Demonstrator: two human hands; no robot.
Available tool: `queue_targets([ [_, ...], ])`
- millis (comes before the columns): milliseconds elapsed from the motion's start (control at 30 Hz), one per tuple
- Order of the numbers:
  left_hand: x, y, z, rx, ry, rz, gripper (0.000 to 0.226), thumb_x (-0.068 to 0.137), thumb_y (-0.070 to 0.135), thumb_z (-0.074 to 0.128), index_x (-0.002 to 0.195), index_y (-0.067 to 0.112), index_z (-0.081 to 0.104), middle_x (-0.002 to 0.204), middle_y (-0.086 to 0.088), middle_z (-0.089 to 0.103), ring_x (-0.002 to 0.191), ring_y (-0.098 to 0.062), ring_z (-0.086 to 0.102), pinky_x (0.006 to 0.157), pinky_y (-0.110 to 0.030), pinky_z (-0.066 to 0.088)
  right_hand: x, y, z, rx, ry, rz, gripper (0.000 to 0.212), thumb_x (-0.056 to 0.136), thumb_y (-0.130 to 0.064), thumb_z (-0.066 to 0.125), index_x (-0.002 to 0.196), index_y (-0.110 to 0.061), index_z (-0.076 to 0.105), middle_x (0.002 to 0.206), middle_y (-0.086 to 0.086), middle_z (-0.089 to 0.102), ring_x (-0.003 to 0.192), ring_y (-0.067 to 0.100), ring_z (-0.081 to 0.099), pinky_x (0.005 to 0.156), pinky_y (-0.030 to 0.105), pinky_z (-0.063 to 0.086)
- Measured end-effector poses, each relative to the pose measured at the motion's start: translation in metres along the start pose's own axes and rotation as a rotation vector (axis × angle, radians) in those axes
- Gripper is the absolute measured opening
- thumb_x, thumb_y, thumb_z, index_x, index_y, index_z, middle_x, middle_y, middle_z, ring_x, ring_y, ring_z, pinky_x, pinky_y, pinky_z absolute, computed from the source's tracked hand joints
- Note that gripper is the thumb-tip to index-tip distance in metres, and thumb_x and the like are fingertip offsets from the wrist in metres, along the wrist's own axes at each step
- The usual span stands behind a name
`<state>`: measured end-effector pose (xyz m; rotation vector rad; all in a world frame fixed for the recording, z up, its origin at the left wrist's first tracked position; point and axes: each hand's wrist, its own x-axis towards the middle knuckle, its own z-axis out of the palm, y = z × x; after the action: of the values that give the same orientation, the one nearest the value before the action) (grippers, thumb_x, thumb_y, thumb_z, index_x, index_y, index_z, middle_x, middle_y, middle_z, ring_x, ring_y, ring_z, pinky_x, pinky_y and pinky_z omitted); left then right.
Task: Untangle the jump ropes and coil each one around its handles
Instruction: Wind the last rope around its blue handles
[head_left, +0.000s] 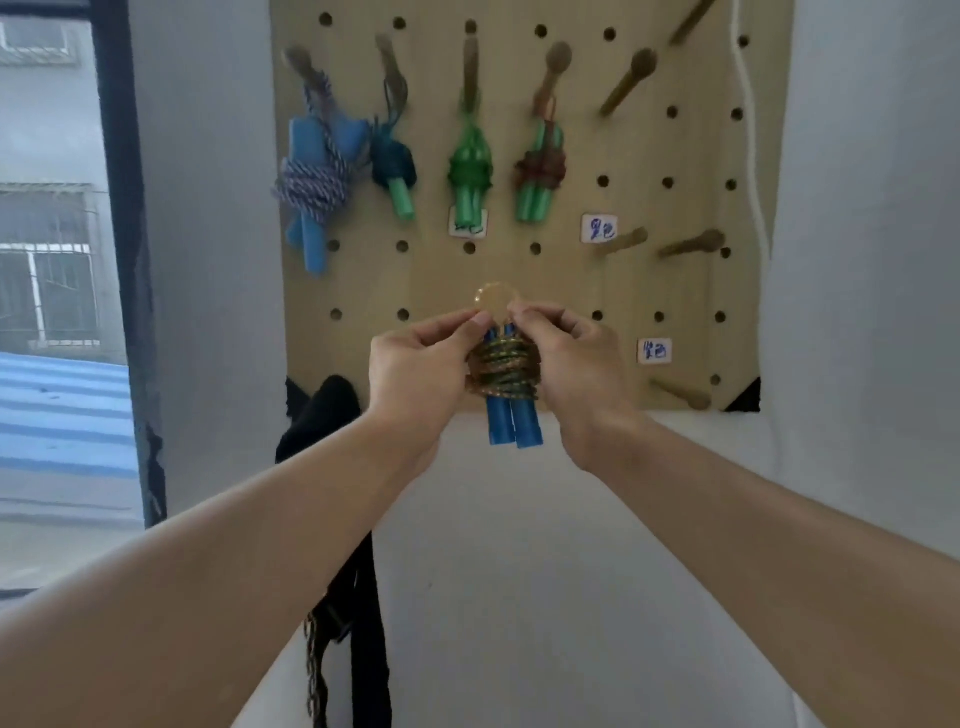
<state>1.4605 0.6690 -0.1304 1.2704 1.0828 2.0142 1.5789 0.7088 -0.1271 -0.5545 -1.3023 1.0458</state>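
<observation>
A jump rope with two blue handles (511, 427) hangs upright in front of the pegboard (691, 291), its green-and-orange cord (503, 371) coiled round the handles' middle. My left hand (415, 364) and my right hand (571, 358) pinch the top of the bundle from either side, right under the round end of a wooden peg (496, 301). Above hang several coiled ropes: a blue-handled one with a purple-white cord (311, 182), a green-handled one with a dark teal cord (395, 166), a green one (470, 171) and a green-handled one with a brown cord (540, 171).
Bare wooden pegs (628, 80) stick out at the board's right, with small white labels (600, 227) beside them. A white cord (750, 130) runs down the right edge. A black strap and braided rope (332, 597) hang below the board's left corner. A window (52, 260) is at left.
</observation>
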Motion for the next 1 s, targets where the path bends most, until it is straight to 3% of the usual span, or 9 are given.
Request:
queue_targets([
  [233,0.067,0.063,0.071,-0.026,0.082,-0.034,0.008,0.086,0.021,0.077,0.093,0.021,0.080,0.082,0.009,0.078,0.077,-0.002,0.073,0.065,-0.014,0.056,0.079,-0.065,0.001,-0.023,0.175,-0.083,0.011,0.094,-0.020,0.070,0.086,-0.015,0.076,0.080,-0.005,0.074,0.073,0.000,0.069,0.065,0.013,0.051],
  [467,0.119,0.116,0.146,-0.064,0.004,-0.129,0.009,0.087,0.020,0.077,0.095,0.020,0.080,0.085,0.009,0.078,0.081,-0.003,0.074,0.070,-0.016,0.057,0.137,-0.131,-0.023,-0.011,0.335,-0.062,0.013,0.096,-0.022,0.068,0.086,-0.016,0.074,0.077,-0.006,0.072,0.073,0.003,0.069,0.066,0.020,0.056],
  [567,0.131,0.127,0.176,-0.102,0.000,-0.169,0.009,0.088,0.018,0.076,0.096,0.018,0.079,0.082,0.010,0.078,0.078,-0.001,0.073,0.069,-0.015,0.057,0.158,-0.151,-0.032,-0.018,0.400,-0.064,0.012,0.096,-0.020,0.068,0.086,-0.015,0.074,0.075,-0.010,0.070,0.070,0.000,0.066,0.065,0.017,0.052],
  [733,0.141,0.133,0.203,-0.106,0.105,-0.194,0.012,0.090,0.018,0.074,0.101,0.016,0.079,0.080,0.014,0.076,0.077,0.002,0.072,0.072,-0.016,0.058,0.175,-0.166,-0.040,-0.053,0.392,-0.045,0.012,0.097,-0.017,0.066,0.089,-0.015,0.074,0.080,-0.009,0.072,0.073,-0.003,0.067,0.063,0.012,0.050],
  [867,0.140,0.137,0.210,-0.083,0.117,-0.173,0.010,0.090,0.019,0.073,0.098,0.020,0.079,0.085,0.010,0.078,0.081,-0.001,0.073,0.074,-0.019,0.059,0.183,-0.171,-0.046,-0.067,0.394,-0.023,0.011,0.096,-0.020,0.067,0.089,-0.014,0.074,0.083,-0.005,0.073,0.079,0.006,0.069,0.069,0.021,0.054],
  [1000,0.142,0.138,0.211,-0.010,0.093,-0.121,0.014,0.094,0.016,0.068,0.088,0.027,0.074,0.080,0.013,0.075,0.077,0.002,0.071,0.066,-0.013,0.054,0.189,-0.172,-0.049,-0.100,0.360,0.006,0.012,0.097,-0.018,0.064,0.088,-0.016,0.072,0.083,-0.006,0.072,0.079,0.005,0.068,0.072,0.022,0.055],
])
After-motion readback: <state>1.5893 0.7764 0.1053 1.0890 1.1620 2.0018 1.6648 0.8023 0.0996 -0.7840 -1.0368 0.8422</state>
